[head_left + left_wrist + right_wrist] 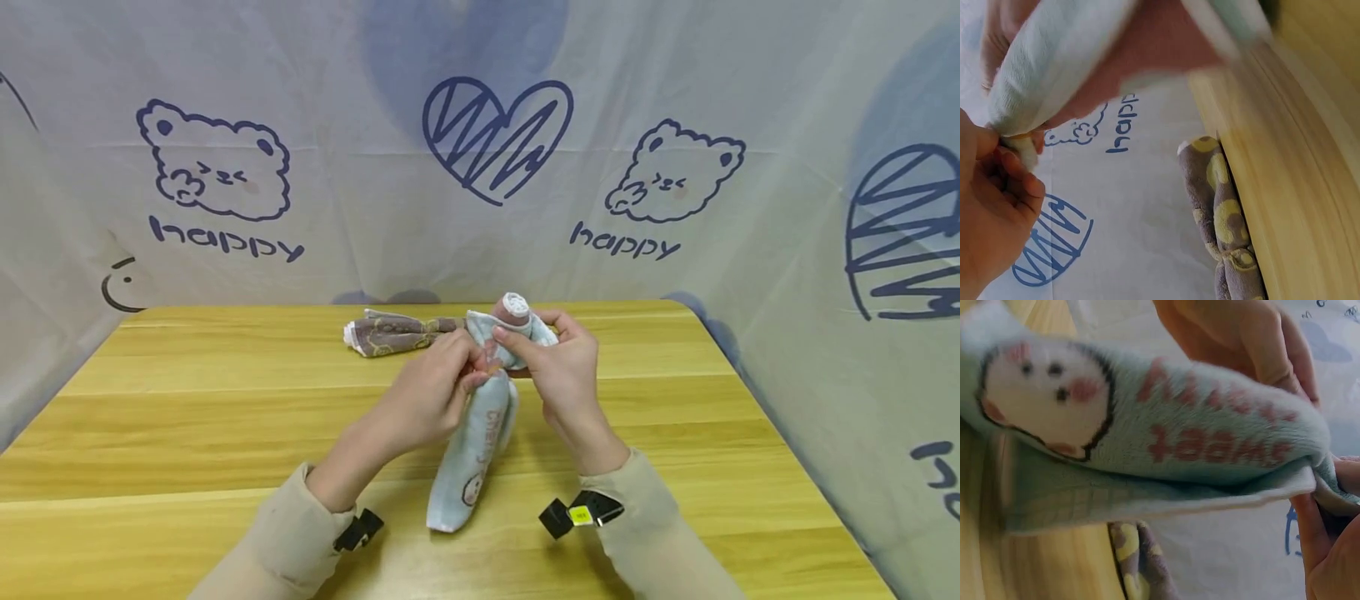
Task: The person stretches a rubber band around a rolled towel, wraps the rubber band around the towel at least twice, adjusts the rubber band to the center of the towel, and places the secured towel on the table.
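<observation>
A pale blue towel point(468, 458), rolled long and printed with a cartoon face and red lettering, is held up over the table by both hands. My left hand point(427, 383) pinches its narrowed middle, where a thin orange band point(495, 369) shows. Farther up, my right hand point(567, 362) grips the gathered end, its thumb lying across the front. From that end pokes a pinkish roll with a white tip point(514, 307). In the right wrist view, the print on the towel point(1210, 419) faces the camera, and fingers squeeze its narrow part.
Behind the hands lies a brown towel point(396, 335) with yellow patterns, cinched in the middle, near the back edge of the wooden table point(225, 433). A white printed curtain point(360, 192) hangs behind the table and along its sides.
</observation>
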The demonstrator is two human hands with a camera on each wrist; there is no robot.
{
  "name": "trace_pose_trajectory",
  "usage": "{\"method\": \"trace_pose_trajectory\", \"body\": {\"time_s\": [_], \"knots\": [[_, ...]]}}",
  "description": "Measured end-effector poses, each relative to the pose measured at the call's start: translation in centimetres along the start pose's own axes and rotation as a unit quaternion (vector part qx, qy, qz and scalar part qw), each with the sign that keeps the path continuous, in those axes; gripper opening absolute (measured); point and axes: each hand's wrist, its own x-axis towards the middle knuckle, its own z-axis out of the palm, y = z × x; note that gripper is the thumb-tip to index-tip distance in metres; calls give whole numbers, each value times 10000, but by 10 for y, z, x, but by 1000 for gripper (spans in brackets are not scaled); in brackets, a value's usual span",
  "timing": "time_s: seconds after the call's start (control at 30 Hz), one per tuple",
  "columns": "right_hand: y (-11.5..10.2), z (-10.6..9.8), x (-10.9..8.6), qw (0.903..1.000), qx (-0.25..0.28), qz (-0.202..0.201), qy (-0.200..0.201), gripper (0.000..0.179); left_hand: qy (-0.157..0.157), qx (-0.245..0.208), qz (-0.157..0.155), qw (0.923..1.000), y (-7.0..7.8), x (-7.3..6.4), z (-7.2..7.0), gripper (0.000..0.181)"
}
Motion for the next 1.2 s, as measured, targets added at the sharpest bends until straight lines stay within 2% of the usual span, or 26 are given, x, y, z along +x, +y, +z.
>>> {"method": "trace_pose_trajectory", "body": {"time_s": [0.23, 0.37, 0.47, 0.57, 0.67, 0.8, 0.87, 0.97, 1.03, 1.07, 1.2], "knots": [[5, -11, 13, 9993, -20, 330, 198, 27, -545, 112, 241, 9982, 15, 3, 6, 14], [7, -15, 19, 9978, 149, 638, 143, 26, -554, -31, 229, 9982, 17, 3, 10, 16], [9, -15, 20, 9958, 239, 877, -98, 26, -370, -234, 69, 9990, 13, 1, 9, 15], [8, -15, 19, 9937, 390, 917, -521, 29, -114, -673, -79, 9976, 6, -1, 3, 14], [8, -17, 17, 9870, 776, 681, -1228, 43, 190, -1302, -92, 9913, 0, -1, -8, 12], [11, -22, 17, 9623, 1205, 263, -2424, 82, 382, -2170, -53, 9754, -7, -1, -20, 6], [13, -25, 18, 9487, 1269, 93, -2895, 95, 302, -2553, -94, 9664, -9, -1, -24, 9], [14, -26, 18, 9363, 1251, -52, -3281, 86, 105, -2883, -161, 9574, -10, -2, -26, 10], [13, -25, 18, 9364, 1234, -75, -3284, 77, 20, -2858, -232, 9580, -9, -2, -26, 7], [13, -25, 17, 9399, 1206, -53, -3194, 75, -15, -2788, -274, 9600, -9, -1, -25, 5], [12, -22, 14, 9618, 1123, 71, -2496, 64, -63, -2301, -363, 9725, -10, -1, -21, 5]]}}
